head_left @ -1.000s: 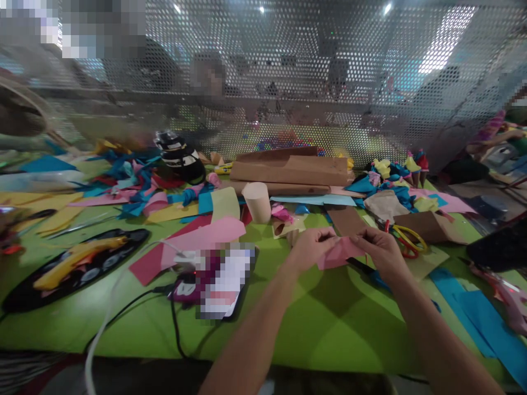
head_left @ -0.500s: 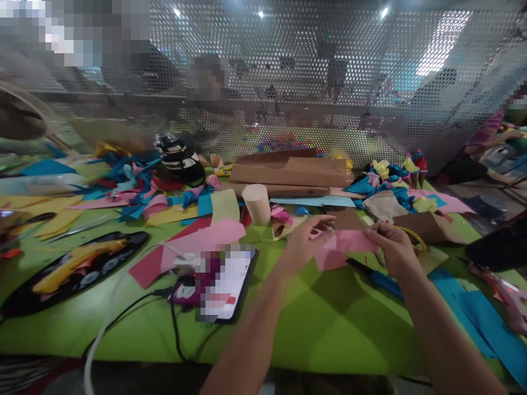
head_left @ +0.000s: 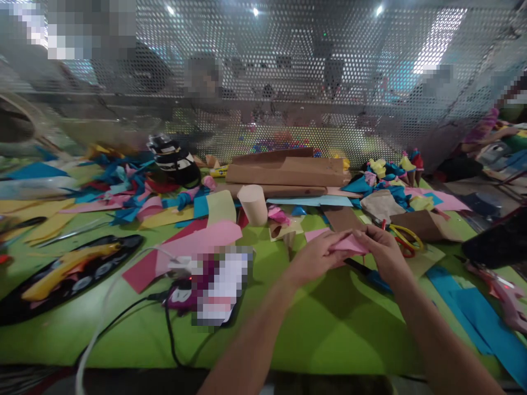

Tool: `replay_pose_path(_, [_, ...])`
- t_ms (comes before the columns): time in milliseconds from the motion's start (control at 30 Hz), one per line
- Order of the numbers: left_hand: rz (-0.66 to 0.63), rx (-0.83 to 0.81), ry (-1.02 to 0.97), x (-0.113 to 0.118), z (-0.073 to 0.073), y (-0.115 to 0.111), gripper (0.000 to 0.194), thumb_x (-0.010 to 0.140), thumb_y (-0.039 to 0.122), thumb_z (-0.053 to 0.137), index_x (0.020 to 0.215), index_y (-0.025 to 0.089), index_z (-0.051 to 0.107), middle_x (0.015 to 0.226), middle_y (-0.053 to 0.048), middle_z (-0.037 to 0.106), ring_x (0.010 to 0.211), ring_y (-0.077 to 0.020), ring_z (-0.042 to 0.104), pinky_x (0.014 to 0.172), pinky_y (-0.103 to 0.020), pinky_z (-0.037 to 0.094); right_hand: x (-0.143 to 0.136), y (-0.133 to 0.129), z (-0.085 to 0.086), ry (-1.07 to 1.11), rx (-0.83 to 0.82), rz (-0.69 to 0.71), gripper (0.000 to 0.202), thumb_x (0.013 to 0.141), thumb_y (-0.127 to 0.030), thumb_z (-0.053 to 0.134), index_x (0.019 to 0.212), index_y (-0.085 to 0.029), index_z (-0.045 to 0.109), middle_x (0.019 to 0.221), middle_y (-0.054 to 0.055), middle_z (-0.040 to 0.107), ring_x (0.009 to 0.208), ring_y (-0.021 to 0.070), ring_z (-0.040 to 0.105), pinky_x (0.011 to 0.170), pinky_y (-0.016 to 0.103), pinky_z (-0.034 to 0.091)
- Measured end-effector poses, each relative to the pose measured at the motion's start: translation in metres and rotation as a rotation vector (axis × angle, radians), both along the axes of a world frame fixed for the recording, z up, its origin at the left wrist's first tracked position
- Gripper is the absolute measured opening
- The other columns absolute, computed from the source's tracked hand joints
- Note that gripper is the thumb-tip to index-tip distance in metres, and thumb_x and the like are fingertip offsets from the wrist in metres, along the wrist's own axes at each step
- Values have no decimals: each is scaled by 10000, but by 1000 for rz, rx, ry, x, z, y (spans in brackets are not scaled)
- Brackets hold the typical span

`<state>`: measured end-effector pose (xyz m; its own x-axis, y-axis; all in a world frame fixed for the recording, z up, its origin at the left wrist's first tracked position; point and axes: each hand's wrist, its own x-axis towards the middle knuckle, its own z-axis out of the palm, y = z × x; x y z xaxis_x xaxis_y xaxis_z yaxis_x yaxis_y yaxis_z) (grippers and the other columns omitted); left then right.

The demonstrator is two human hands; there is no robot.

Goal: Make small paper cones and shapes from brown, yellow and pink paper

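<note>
A small piece of pink paper [head_left: 349, 244] is held between my two hands above the green table [head_left: 329, 329]. My left hand [head_left: 319, 255] has its fingers closed on the paper's left side. At its right end my right hand [head_left: 379, 247] pinches the same paper. Another pink piece [head_left: 315, 235] shows just behind my left hand. Below the hands lies a knife with a blue handle [head_left: 376, 280], partly covered by my right hand. Scissors with yellow and red handles [head_left: 407, 241] rest just right of my right hand.
A phone [head_left: 226, 285] and a purple power strip [head_left: 181, 293] with cables lie left of my forearm. Behind stand a paper roll [head_left: 253, 204] and folded brown paper [head_left: 288, 171]. A pink glue gun [head_left: 504, 296] and blue paper [head_left: 473, 312] are at right.
My left hand has moved right and down, closer to my right hand, and now grips the pink paper, which looks more folded up. The view has shifted slightly.
</note>
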<state>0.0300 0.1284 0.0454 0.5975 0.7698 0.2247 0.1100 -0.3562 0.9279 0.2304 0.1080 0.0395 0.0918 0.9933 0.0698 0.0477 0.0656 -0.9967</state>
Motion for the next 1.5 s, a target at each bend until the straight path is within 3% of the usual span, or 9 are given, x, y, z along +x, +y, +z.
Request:
replay_pose_path(133, [110, -87, -70, 4, -4, 4, 345, 994, 370, 514, 1272, 276, 696, 1264, -77, 693, 1172, -252, 607, 1040, -372, 421, -1, -3, 1, 6, 45, 43, 402, 881, -598, 660, 741, -222, 628, 706, 1, 569, 642, 164, 522, 598, 285, 427])
replay_pose_path(300, [249, -308, -128, 6, -13, 8, 376, 950, 513, 565, 969, 177, 732, 932, -70, 725, 889, -227, 639, 832, -338, 468, -4, -2, 2, 10, 12, 64, 326, 829, -543, 746, 879, -226, 690, 798, 16, 637, 679, 162, 571, 602, 272, 469])
replay_pose_path(567, [371, -711, -358, 4, -23, 12, 362, 823, 519, 733, 945, 178, 735, 981, -112, 729, 934, -240, 670, 837, -356, 502, -1, 2, -1, 98, 13, -29, 302, 745, -463, 835, 817, -205, 696, 705, 2, 634, 629, 148, 554, 590, 268, 472])
replay_pose_path(700, [416, -695, -352, 1, -20, 13, 300, 777, 433, 790, 915, 172, 741, 1005, -111, 732, 947, -232, 668, 854, -346, 493, -1, 2, 1, 103, 8, -42, 320, 723, -467, 849, 810, -199, 698, 687, 0, 631, 609, 143, 550, 572, 267, 480])
replay_pose_path(1000, [249, -586, -341, 2, -13, 12, 277, 722, 364, 836, 880, 146, 769, 892, -76, 754, 808, -179, 653, 778, -313, 494, -3, 1, 3, 86, -13, 28, 273, 731, -436, 845, 762, -203, 706, 693, 5, 653, 592, 136, 553, 564, 267, 481])
replay_pose_path(1100, [282, -581, -333, 2, -17, 14, 255, 740, 361, 818, 847, 137, 762, 842, -78, 746, 753, -166, 635, 733, -299, 485, -2, -1, 3, 40, 50, 74, 325, 817, -405, 773, 1109, -268, 733, 1001, 43, 740, 818, 191, 656, 704, 302, 538])
replay_pose_path(1200, [311, -585, -341, 2, -18, 17, 229, 743, 343, 812, 789, 131, 739, 736, -59, 706, 668, -143, 592, 682, -286, 457, -1, -4, 6, -87, 160, 125, 509, 865, -336, 696, 1368, -350, 619, 1336, 45, 649, 1164, 253, 613, 920, 360, 523])
replay_pose_path(1367, [314, -603, -374, 2, -16, 17, 247, 736, 350, 818, 747, 133, 701, 678, -34, 665, 618, -126, 561, 650, -276, 436, 0, -7, 13, -376, 323, 190, 486, 769, -106, 565, 1152, -338, 755, 1339, 39, 591, 1313, 278, 517, 1039, 373, 444])
replay_pose_path(1500, [268, -610, -372, 1, -16, 15, 267, 750, 370, 817, 777, 124, 718, 717, -51, 696, 643, -135, 592, 675, -285, 456, -2, -4, 11, -457, 395, 145, 419, 750, -80, 609, 1060, -311, 770, 1265, 60, 614, 1243, 281, 566, 1025, 393, 449])
